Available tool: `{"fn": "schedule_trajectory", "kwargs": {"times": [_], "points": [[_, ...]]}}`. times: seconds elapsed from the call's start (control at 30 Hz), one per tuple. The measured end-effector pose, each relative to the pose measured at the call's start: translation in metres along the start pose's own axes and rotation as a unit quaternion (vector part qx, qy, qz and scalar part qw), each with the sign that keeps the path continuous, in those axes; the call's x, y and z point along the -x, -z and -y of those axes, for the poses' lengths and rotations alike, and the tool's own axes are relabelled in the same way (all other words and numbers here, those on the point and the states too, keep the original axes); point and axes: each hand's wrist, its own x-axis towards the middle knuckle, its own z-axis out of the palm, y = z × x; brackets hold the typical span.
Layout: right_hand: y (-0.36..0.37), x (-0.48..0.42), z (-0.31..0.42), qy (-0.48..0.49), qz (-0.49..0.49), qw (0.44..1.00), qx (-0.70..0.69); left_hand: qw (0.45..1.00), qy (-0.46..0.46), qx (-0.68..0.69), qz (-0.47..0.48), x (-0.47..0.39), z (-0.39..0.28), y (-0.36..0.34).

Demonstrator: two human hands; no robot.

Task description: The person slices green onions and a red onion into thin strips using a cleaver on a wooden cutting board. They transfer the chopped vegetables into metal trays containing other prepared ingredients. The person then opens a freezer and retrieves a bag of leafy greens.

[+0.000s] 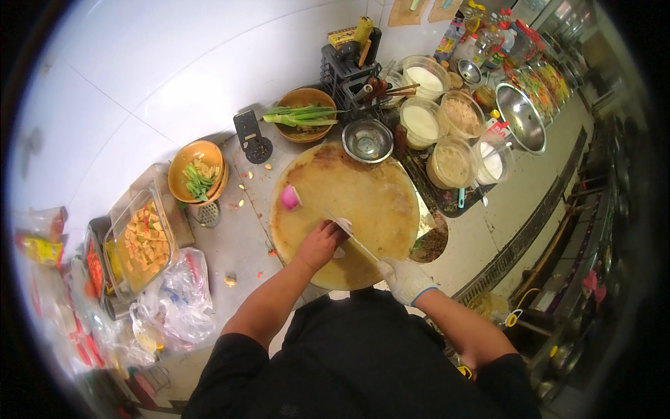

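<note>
On the round cutting board [366, 191] my left hand [320, 243] presses down on a piece of food, probably onion, that its fingers mostly hide. Pale bits of it [343, 224] show beside the fingertips. My right hand [407, 277], in a white knit glove, is closed on the handle of a kitchen knife [361, 244]. The blade, seen nearly edge-on, lies right beside my left fingertips. A cut piece of red onion [290, 198] rests on the board's left part. At the board's far edge stands a metal bowl [367, 141].
Bowls with green vegetables [305, 137] and with garlic and greens [209, 152] stand behind and left. A clear container of diced food [172, 246] and plastic bags [180, 298] lie left. Seasoning tubs [453, 162] crowd a dark tray at right, near a steel bowl [539, 131].
</note>
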Motion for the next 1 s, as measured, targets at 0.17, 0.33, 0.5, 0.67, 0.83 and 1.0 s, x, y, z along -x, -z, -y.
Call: {"fn": "schedule_trajectory", "kwargs": {"times": [0.17,0.33,0.5,0.67,0.83,1.0], "points": [[0.000,-0.021,0.005,-0.037,0.042,0.998,0.011,0.995,0.041,-0.001,0.095,0.010,0.009,-0.011],[-0.002,0.000,0.010,-0.015,0.011,1.000,0.009,0.999,-0.023,-0.034,0.014,0.006,0.006,-0.010],[-0.011,-0.020,0.012,-0.057,0.037,0.998,0.007,0.999,0.009,-0.025,0.029,0.015,0.013,-0.020],[-0.020,-0.010,0.004,-0.041,0.025,0.999,0.012,1.000,0.001,-0.014,0.018,0.010,0.005,-0.011],[-0.012,-0.007,0.023,-0.046,0.016,0.999,0.003,1.000,-0.013,-0.022,0.000,0.022,0.017,-0.023],[-0.028,-0.016,0.010,-0.050,0.022,0.998,0.008,1.000,-0.001,-0.007,-0.005,0.025,0.016,-0.028]]}}
